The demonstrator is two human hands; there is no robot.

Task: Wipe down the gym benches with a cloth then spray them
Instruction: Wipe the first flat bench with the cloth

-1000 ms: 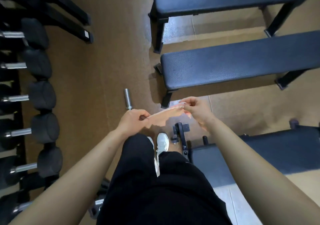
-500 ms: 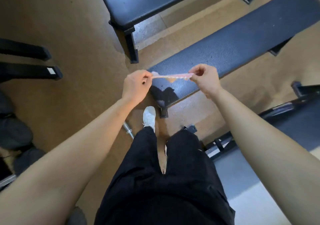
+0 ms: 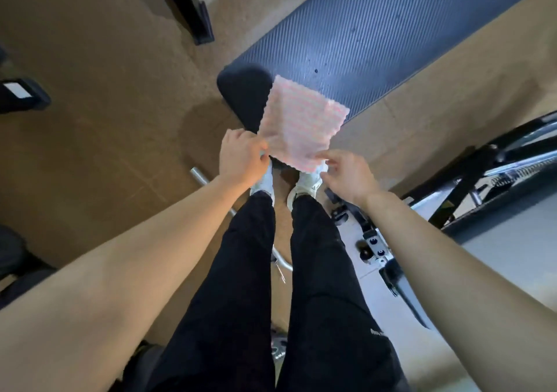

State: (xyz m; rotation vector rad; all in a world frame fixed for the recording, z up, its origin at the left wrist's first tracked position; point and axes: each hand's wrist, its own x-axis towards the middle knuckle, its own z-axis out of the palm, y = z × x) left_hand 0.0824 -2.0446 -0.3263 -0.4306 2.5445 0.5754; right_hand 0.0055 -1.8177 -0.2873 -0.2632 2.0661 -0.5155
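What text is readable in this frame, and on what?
No text reads clearly.
Small white print on the black trousers: too blurred to read.
White label on the black equipment foot: looks blank.
Yellow sticker on the bench frame: too small.
Pink cloth: stripes only, no text.

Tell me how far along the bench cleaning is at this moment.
Done: the pink-and-white striped cloth is spread open. In hand: the left hand and right hand each pinch a near corner, holding it over the near end of the dark ribbed padded bench; contact with the pad cannot be told. Left: wiping this bench, then spraying; nothing to spray with is in view.
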